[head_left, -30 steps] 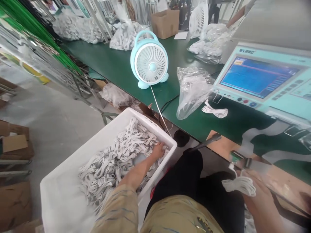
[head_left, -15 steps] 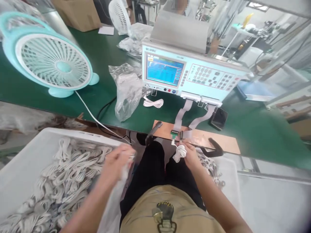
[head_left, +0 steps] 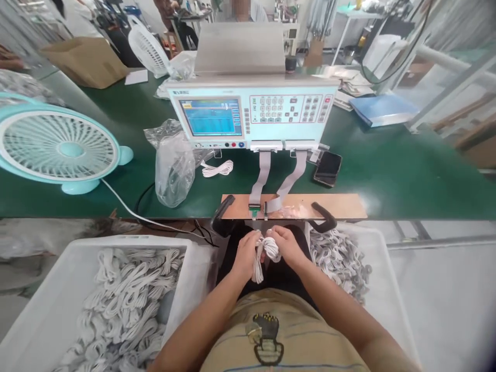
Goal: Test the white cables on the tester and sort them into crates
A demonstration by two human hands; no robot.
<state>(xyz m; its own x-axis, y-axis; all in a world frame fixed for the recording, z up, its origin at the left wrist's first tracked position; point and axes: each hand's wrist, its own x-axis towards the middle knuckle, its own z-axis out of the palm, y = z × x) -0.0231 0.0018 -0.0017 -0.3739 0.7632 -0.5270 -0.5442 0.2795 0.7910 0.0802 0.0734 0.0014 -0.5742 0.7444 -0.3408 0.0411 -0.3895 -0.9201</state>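
Low in front of the bench edge, my two hands are close together. My left hand [head_left: 246, 254] is closed on a bundled white cable [head_left: 258, 271], whose loops hang below the fingers. My right hand [head_left: 287, 247] pinches the end of a second coiled white cable [head_left: 272, 250] beside it. Just above the hands, a small green circuit board [head_left: 254, 212] and a second connector [head_left: 266, 209] sit at the front of a copper-coloured strip [head_left: 341, 205]. Grey ribbon cables [head_left: 260, 178] run from them up to a tester [head_left: 287, 111] with a lit screen. My fingers partly hide the plug ends.
A bin of bundled cables [head_left: 129, 238] stands at left, another bin [head_left: 387, 268] at right. Black clamps [head_left: 324, 219] hold the strip. A phone [head_left: 327, 169], a plastic bag [head_left: 174, 175], a loose cable coil [head_left: 217, 168] and a fan [head_left: 70, 147] are on the green bench.
My left hand has come from the left bin's edge to the middle, holding a cable bundle. My right hand's coil has come away from the green board and moved lower. The view has turned.
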